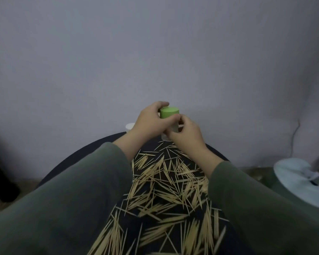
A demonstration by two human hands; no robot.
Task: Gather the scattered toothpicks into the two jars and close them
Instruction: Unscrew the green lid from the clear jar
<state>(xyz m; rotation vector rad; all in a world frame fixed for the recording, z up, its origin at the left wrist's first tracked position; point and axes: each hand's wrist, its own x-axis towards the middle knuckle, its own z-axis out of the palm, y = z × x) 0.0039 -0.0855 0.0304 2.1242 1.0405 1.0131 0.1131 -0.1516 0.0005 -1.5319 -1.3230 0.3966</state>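
The left hand [151, 118] curls its fingers round the green lid [169, 112] of a jar, thumb across the front and fingertips over the far side, while the right hand [185, 132] pinches the pale jar body [174, 128] just beneath that lid. The jar is held at the far edge of the dark round table [81, 153], apparently lifted a little above it, though the hands hide its base. The likely step is pulling or twisting the lid off, and the risk lies there: if the lid gives way suddenly, the hands could jerk apart, drop the jar, or knock the second pale container [130, 126] that shows only as a rim behind the left wrist, right at the table's far edge, where it could tip off. A slack hold on the smooth body could also let it spin instead of the lid. Both green sleeves [85, 190] lie low over the table, so dragging a forearm could sweep toothpicks [166, 184] over the near or side edges. The toothpicks are thin, pale wooden slivers, strewn in loose crossing heaps from the middle of the table to its near edge, none gathered yet. A white object [300, 175] sits off the table's right side.
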